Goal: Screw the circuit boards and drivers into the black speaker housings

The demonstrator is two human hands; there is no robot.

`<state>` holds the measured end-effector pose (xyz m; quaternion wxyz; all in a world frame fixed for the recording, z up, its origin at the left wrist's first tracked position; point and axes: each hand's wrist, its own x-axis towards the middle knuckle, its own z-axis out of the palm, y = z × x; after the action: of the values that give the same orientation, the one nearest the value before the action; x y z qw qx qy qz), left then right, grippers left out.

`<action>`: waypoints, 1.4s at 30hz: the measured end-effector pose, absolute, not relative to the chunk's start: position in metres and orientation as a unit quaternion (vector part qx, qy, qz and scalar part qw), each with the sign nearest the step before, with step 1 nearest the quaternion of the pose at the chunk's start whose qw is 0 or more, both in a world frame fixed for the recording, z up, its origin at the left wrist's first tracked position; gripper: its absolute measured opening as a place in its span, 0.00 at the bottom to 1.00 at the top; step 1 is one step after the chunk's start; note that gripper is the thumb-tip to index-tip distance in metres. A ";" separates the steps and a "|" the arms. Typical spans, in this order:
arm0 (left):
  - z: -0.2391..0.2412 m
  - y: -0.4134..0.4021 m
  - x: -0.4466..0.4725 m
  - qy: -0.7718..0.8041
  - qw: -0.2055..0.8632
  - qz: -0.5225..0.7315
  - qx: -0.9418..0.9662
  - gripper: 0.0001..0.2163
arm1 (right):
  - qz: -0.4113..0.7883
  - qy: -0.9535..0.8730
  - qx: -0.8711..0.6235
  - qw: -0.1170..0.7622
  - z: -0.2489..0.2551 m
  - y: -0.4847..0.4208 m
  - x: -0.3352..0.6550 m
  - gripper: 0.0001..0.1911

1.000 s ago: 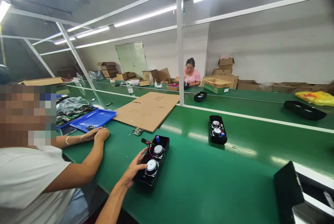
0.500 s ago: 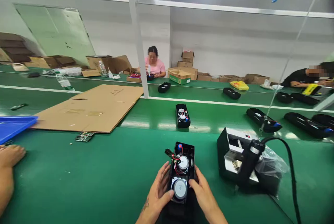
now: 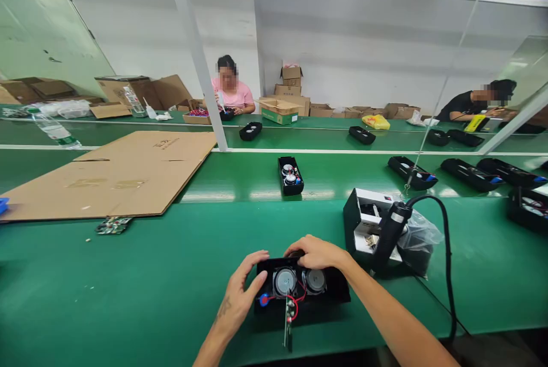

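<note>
Both hands grip a black speaker housing [image 3: 299, 293] lying crosswise on the green bench [image 3: 171, 275]: left hand [image 3: 242, 290] at its left end, right hand [image 3: 314, 253] over its far edge. Inside sit two round drivers [image 3: 285, 282], red wiring and a dangling circuit board [image 3: 288, 315]. Beyond stand a soldering station [image 3: 368, 224], then flat cardboard [image 3: 128, 173].

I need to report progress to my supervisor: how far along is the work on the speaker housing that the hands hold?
Done: two round drivers sit in the open black speaker housing, with red wires attached. In hand: the left hand grips its left end, the right hand its far edge, on the green table. Left: the small circuit board hangs loose over the near edge, and the housing is not closed.
</note>
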<state>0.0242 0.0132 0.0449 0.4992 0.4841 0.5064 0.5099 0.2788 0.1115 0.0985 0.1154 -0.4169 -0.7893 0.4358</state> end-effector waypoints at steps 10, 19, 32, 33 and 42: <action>0.024 0.024 0.038 0.530 0.457 0.459 0.547 0.21 | 0.225 -0.757 -0.502 0.354 0.080 -0.024 0.314 0.23; 0.009 0.014 0.018 0.485 0.433 0.413 0.638 0.29 | 0.201 -0.684 -0.483 0.509 0.039 -0.038 0.240 0.11; 0.034 -0.002 0.036 0.527 0.361 0.419 0.646 0.11 | 0.291 -0.762 -0.420 0.399 0.085 -0.006 0.288 0.12; 0.034 -0.005 0.037 0.526 0.355 0.423 0.647 0.11 | 0.231 -0.816 -0.386 0.363 0.086 -0.010 0.286 0.15; 0.049 -0.024 0.038 0.494 0.254 0.346 0.756 0.17 | 0.035 -0.905 -0.381 0.187 0.069 -0.032 0.267 0.16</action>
<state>0.0383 -0.0245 0.0488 0.2536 0.7564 0.4941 0.3456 0.2668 -0.0322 0.0689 0.1868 -0.3806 -0.9050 0.0350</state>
